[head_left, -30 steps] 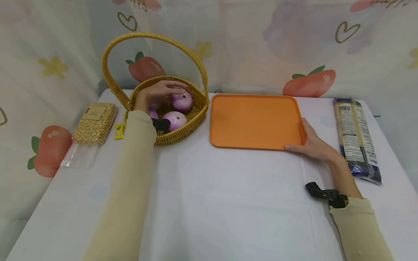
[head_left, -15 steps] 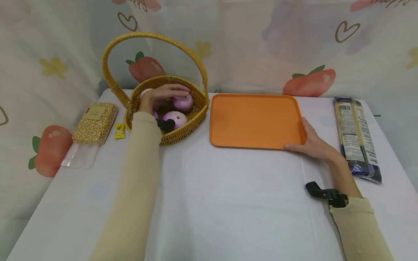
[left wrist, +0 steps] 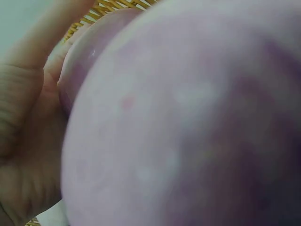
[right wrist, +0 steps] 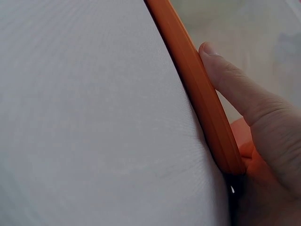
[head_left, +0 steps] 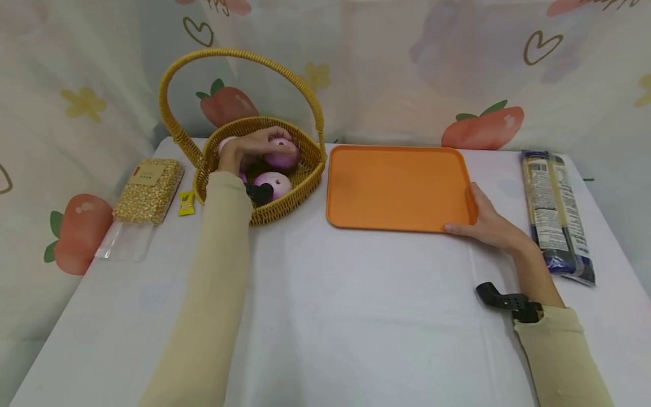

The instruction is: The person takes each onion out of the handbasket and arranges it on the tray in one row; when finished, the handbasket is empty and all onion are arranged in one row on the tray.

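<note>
**Left hand on a purple onion in the basket, right hand at the tray corner**

On the near part of the desk (head_left: 356, 328), covered in smooth white cloth, only the two cream sleeves cross bare surface; each wrist carries a small black camera mount. The right hand (head_left: 485, 223) rests at the near right corner of the orange tray (head_left: 396, 186), a flat plastic rectangle with rounded corners and a raised rim. Its thumb lies along the right rim, and the right wrist view shows one of the fingers (right wrist: 235, 89) pressed against the rim's outer edge; the rest of the fingers are cut off or tucked under, so how far they curl cannot be told.

Farther back and left stands the wicker basket (head_left: 305, 181), round, woven of golden cane, with a tall arched handle. Inside it the left hand (head_left: 249, 148) curls its fingers over the top of a purple onion (head_left: 282, 154), gripping it. The left wrist view is filled by blurred, glossy purple skin, with the palm (left wrist: 23, 141) at the left edge. A second onion (head_left: 274, 183) lies nearer in the basket, partly hidden by the wrist mount.

Left of the basket lie a small yellow sachet (head_left: 186, 203) and a clear bag of pale grains (head_left: 147, 192). At the far right edge lies a long dark packet (head_left: 556, 215) with print too small to read.
</note>
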Demonstrator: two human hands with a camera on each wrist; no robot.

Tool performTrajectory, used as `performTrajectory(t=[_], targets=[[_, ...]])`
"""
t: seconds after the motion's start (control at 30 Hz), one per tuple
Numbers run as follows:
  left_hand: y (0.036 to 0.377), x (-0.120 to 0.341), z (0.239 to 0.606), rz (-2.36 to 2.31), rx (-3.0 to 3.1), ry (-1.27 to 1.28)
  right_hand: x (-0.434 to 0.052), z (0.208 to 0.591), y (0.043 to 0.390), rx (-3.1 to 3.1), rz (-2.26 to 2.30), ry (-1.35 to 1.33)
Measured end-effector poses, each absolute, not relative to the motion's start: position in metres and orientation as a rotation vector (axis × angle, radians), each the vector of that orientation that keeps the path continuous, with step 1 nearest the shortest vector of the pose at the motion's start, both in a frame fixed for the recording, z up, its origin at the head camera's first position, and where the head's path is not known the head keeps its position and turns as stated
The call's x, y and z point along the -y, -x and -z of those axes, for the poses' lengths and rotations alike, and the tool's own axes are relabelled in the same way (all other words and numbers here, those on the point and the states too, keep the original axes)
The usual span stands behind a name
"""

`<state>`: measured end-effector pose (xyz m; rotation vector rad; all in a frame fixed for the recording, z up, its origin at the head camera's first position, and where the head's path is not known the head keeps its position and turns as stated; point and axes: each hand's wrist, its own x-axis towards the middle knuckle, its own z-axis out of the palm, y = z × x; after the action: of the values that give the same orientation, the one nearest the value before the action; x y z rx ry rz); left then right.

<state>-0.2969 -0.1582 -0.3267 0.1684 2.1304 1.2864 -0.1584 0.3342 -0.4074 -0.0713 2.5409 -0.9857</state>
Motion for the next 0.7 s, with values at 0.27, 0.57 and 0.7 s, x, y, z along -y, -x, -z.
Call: performTrajectory(t=[0.27,0.57,0.7], targets=[[0.301,0.162,0.325,-1.284,-2.103,-0.153,-0.335,0.408,0.16,-2.54,1.015,0.084],[0.298,0.164,0.304,-1.367,-2.109,-0.239,-0.335,0.406,0.158,-2.547,1.013,0.093],[0.294,0.167,0.299,-1.29,-2.202,-0.305,-0.335,0.408,0.158,-2.546,1.003,0.093]])
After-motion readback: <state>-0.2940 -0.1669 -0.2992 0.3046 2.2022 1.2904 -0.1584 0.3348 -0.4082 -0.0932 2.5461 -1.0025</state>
